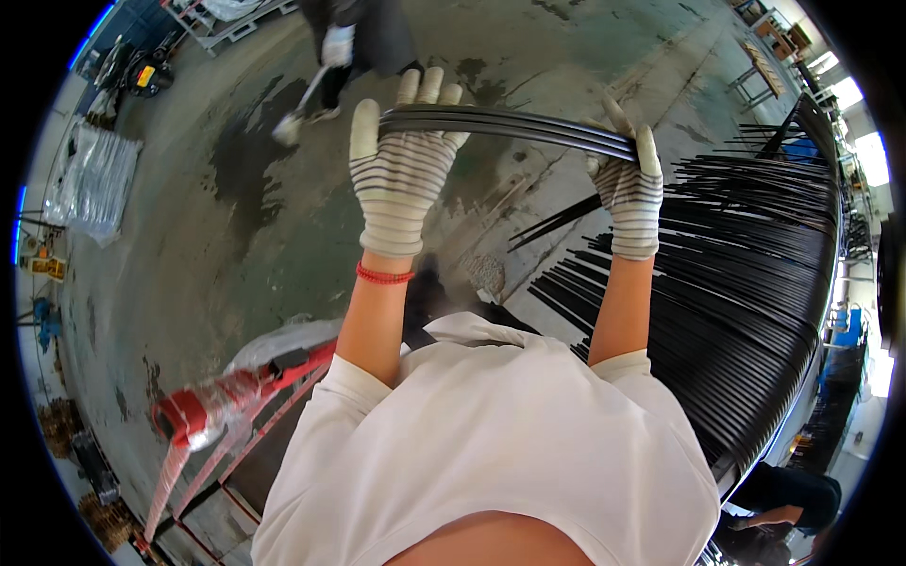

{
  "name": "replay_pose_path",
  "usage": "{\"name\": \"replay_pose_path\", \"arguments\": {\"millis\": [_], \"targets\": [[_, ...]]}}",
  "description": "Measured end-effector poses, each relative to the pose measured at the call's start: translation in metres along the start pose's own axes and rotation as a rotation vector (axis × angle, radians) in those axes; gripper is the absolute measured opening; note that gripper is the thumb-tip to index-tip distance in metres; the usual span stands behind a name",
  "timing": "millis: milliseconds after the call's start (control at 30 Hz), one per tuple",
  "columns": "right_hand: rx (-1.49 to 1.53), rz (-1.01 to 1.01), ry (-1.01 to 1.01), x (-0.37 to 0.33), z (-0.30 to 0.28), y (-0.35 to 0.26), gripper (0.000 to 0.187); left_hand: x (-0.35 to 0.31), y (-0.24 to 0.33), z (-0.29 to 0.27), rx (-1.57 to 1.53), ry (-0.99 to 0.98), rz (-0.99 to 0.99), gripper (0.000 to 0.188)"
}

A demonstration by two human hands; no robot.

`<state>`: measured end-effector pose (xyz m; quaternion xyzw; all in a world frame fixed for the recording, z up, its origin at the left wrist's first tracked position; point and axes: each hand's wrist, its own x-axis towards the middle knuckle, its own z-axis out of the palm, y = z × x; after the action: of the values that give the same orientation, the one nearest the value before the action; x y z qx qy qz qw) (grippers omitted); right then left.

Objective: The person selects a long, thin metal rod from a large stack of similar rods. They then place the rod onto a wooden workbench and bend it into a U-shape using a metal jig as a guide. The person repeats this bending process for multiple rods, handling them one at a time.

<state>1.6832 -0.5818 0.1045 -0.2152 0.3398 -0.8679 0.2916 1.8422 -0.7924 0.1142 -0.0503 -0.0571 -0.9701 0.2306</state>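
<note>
Several slim black rods [510,124] form a flat bundle held out in front of me, roughly level. My left hand [404,165], in a white glove with grey stripes, is open, fingers stretched out and thumb apart. The bundle's left end lies across its palm. At the other end my right hand [630,184], gloved alike, is closed around the rods, with its thumb near their tips. A red beaded bracelet [384,274] circles my left wrist. To the right, a large row of similar black rods [727,283] lies side by side, nearest to my right hand.
A person [363,38] in dark clothes and white gloves stands ahead with a long-handled tool [300,111]. Plastic-wrapped red equipment [217,406] stands at lower left. Another person [788,500] bends at lower right. A wrapped stack [94,184] sits far left; a wooden bench [758,71] stands far right.
</note>
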Motion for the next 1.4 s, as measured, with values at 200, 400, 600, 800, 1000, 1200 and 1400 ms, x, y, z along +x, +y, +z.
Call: {"name": "replay_pose_path", "arguments": {"millis": [200, 400, 600, 800, 1000, 1200, 1400], "targets": [[-0.082, -0.115, 0.194, 0.058, -0.04, -0.008, 0.052, 0.11, -0.013, -0.026, -0.066, 0.028, -0.154, 0.048], [-0.183, -0.299, 0.411, 0.128, -0.067, -0.03, 0.046, 0.234, -0.04, -0.038, -0.21, -0.061, -0.354, 0.053], [-0.178, -0.428, 0.63, 0.171, -0.126, -0.078, 0.045, 0.356, -0.124, -0.03, -0.195, -0.048, -0.598, 0.054], [-0.255, -0.641, 0.72, 0.214, -0.205, -0.108, 0.043, 0.474, -0.219, -0.045, -0.193, -0.115, -0.831, 0.056], [-0.259, -0.696, 0.793, 0.304, -0.308, -0.179, 0.044, 0.615, -0.333, -0.057, -0.154, -0.11, -0.887, 0.07], [-0.271, -0.682, 0.748, 0.399, -0.363, -0.265, 0.047, 0.736, -0.406, -0.028, -0.144, -0.16, -0.853, 0.078], [-0.289, -0.689, 0.633, 0.494, -0.435, -0.314, 0.052, 0.852, -0.461, -0.021, -0.188, -0.215, -0.853, 0.067]]}}
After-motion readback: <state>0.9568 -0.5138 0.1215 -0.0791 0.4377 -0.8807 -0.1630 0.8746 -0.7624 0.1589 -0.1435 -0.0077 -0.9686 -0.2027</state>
